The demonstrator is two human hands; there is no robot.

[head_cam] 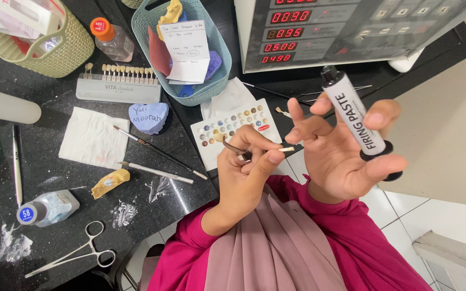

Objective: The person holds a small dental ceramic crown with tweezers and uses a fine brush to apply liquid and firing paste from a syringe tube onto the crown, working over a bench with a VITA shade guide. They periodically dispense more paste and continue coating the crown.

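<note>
Both hands hover off the surface's [71, 178] front right edge: right hand [346, 148] grips a white paste syringe [354, 116] upright; left hand [246, 170] pinches tweezers [235, 149] and a small tooth piece [286, 149].

Views: one only, the head camera; no second view shares the scene.
Position: worn on the person's head, above the near edge of the dark tabletop [39, 178].
Direction: looks steeply down and forward, over the pink sleeves at the bottom of the frame.
Nearness: close; the left hand [244, 167] and right hand [346, 151] fill the middle.
Far reach: baskets and a grey display unit [351, 27] along the far edge.
Right side: white tiled floor [449, 221] below.
</note>
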